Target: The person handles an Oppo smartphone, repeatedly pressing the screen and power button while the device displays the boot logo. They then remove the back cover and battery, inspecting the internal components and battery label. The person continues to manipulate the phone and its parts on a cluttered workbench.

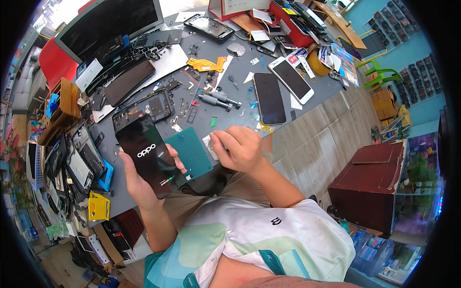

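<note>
My left hand (139, 178) is wrapped round a black smartphone (152, 165), thumb along one edge and fingertips at the other. Its screen is dark with a lit white logo. Under and beside the phone, a teal mat (194, 152) lies at the near table edge. My right hand (240, 148) is closed over the mat's right side, thumb and fingers curled together. A small white printed label (210, 146) shows right by its fingertips; whether they hold it or anything else is hidden. Beyond the phone rests an opened phone frame (161, 106).
Two phones, one black (269, 98) and one white (291, 80), lie at the right table edge. Precision screwdrivers (216, 99), an orange flex cable (206, 64) and scattered small parts cover the middle. A laptop (113, 29) stands at the back left, phone shells (79, 165) at left.
</note>
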A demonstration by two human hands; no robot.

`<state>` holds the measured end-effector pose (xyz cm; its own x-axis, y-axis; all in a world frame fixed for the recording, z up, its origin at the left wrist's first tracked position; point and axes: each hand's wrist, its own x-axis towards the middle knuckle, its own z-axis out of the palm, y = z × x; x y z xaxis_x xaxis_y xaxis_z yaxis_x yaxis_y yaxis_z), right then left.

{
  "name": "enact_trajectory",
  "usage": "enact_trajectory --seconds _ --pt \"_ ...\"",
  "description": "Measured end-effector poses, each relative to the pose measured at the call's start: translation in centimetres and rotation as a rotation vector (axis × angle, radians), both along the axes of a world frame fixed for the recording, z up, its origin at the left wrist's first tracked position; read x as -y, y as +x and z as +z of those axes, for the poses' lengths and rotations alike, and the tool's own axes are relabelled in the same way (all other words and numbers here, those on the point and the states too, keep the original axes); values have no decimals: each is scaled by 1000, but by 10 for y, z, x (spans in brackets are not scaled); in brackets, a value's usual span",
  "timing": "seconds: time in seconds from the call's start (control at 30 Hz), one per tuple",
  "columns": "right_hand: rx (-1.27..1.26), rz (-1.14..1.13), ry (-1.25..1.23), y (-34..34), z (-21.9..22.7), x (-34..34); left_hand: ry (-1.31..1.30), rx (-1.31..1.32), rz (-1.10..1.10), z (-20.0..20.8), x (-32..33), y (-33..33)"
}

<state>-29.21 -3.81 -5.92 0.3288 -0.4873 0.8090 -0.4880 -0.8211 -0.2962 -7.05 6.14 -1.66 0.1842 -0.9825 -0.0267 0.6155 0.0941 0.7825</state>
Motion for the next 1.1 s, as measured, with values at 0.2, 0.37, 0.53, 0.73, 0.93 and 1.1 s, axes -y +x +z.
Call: enact_trajectory --seconds 0.2,0.37,0.53,0.73,0.93,1.1 --pt "0 2 -9 0 -1 1 -10 13 -4 0 0 0" --pt "4 8 -1 0 -3 1 23 -25 29 5 0 -3" --pt "3 18 13 -1 -1 0 8 -32 18 2 0 -1" --pt "-8 1 -12 -1 -2 1 6 -38 18 2 0 -2" --pt "-6 2 -10 0 -3 1 16 -50 17 2 0 -2" --pt "2 10 5 0 -3 0 9 -39 7 2 1 -1"
